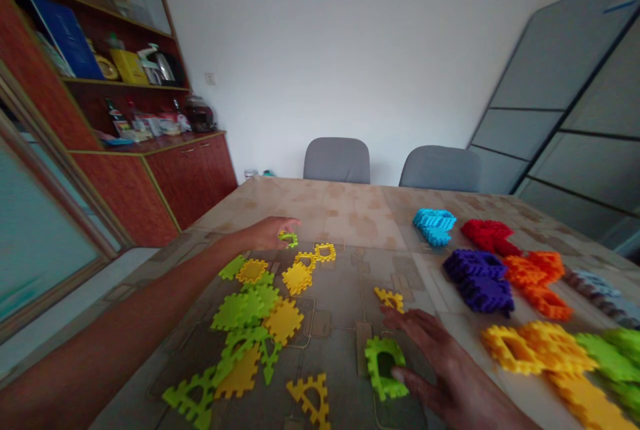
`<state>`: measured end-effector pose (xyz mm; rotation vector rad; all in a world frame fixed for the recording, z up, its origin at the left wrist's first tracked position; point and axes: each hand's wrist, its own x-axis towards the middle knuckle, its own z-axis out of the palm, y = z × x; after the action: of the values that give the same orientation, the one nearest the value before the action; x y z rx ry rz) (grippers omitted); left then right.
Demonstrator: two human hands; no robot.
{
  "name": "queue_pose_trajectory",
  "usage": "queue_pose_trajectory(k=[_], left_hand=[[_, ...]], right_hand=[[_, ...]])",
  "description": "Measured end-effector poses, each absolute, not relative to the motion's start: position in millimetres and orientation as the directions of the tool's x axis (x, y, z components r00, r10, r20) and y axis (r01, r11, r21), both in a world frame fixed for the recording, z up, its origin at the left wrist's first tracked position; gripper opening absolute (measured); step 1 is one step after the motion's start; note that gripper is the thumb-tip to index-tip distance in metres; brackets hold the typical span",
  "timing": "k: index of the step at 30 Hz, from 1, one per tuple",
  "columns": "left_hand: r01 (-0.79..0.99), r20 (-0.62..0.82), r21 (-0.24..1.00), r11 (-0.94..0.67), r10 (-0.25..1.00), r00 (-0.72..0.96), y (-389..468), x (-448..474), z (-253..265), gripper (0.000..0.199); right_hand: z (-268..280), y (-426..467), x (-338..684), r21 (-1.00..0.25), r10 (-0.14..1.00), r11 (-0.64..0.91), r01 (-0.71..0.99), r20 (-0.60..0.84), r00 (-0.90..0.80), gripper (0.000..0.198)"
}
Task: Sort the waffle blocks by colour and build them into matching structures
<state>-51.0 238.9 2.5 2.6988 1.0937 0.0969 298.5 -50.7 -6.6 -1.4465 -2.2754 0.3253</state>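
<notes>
Far out over the table, my left hand (273, 233) is closed on a small green interlocking foam-like tile (292, 243) with a cut-out middle. Nearer and to the right, my right hand (440, 357) is spread, its thumb touching the edge of a green square frame tile (373, 365). The fingertips of that hand are close to a yellow triangular tile (393, 299); whether they touch it I cannot tell. Between the hands lie loose yellow tiles (297, 278) and green tiles (243, 310), partly overlapping. Another yellow triangular tile (315, 398) lies near the front.
Sorted stacks line the right side: light blue (434, 225), red (487, 235), purple (480, 283), orange (540, 277), yellow (545, 347) and green (607, 357). Two grey chairs (337, 160) stand behind the patterned table (350, 207). A wooden cabinet (193, 173) is at the left.
</notes>
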Motion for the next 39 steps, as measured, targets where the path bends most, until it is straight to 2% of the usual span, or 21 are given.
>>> queue_pose_trajectory(k=[3, 6, 11, 14, 16, 18, 23, 28, 39], left_hand=[[0.666, -0.034, 0.21, -0.716, 0.675, 0.737, 236.8, -49.8, 0.7, 0.039], [0.674, -0.049, 0.185, -0.715, 0.678, 0.733, 239.0, -43.0, -3.1, 0.035], [0.665, -0.008, 0.208, -0.717, 0.679, 0.734, 233.3, -36.7, -1.6, 0.035], [0.633, 0.059, 0.266, -0.727, 0.667, 0.742, 216.9, -35.0, 8.4, 0.043], [0.587, 0.106, 0.317, -0.745, 0.643, 0.759, 198.5, -29.5, 17.4, 0.058], [0.509, 0.137, 0.366, -0.779, 0.587, 0.798, 173.8, -18.7, 26.5, 0.073], [0.26, 0.116, 0.439, -0.86, 0.341, 0.933, 101.0, 23.2, 44.3, 0.086], [0.007, 0.088, 0.466, -0.885, 0.055, 0.995, 60.4, 59.1, 50.3, 0.081], [-0.11, 0.083, 0.484, -0.868, -0.079, 0.993, 51.6, 91.2, 39.4, 0.084]], right_hand=[[-9.6, -46.6, 299.7, -0.388, 0.888, 0.451, 0.804, 0.282, -0.363, 0.051], [-11.5, -44.7, 299.0, -0.369, 0.884, 0.458, 0.808, 0.281, -0.373, 0.05], [-6.7, -46.1, 297.9, -0.378, 0.882, 0.461, 0.803, 0.293, -0.369, 0.044], [-2.8, -45.8, 300.3, -0.428, 0.895, 0.434, 0.793, 0.307, -0.324, 0.04], [-0.9, -45.0, 303.5, -0.46, 0.901, 0.407, 0.789, 0.344, -0.263, 0.042], [1.6, -44.2, 307.2, -0.49, 0.902, 0.381, 0.784, 0.384, -0.197, 0.045], [14.7, -43.9, 313.0, -0.522, 0.882, 0.341, 0.782, 0.466, -0.073, 0.045], [23.4, -44.5, 313.5, -0.504, 0.855, 0.348, 0.791, 0.517, -0.046, 0.045], [21.4, -44.7, 315.0, -0.525, 0.857, 0.349, 0.776, 0.514, -0.038, 0.046]])
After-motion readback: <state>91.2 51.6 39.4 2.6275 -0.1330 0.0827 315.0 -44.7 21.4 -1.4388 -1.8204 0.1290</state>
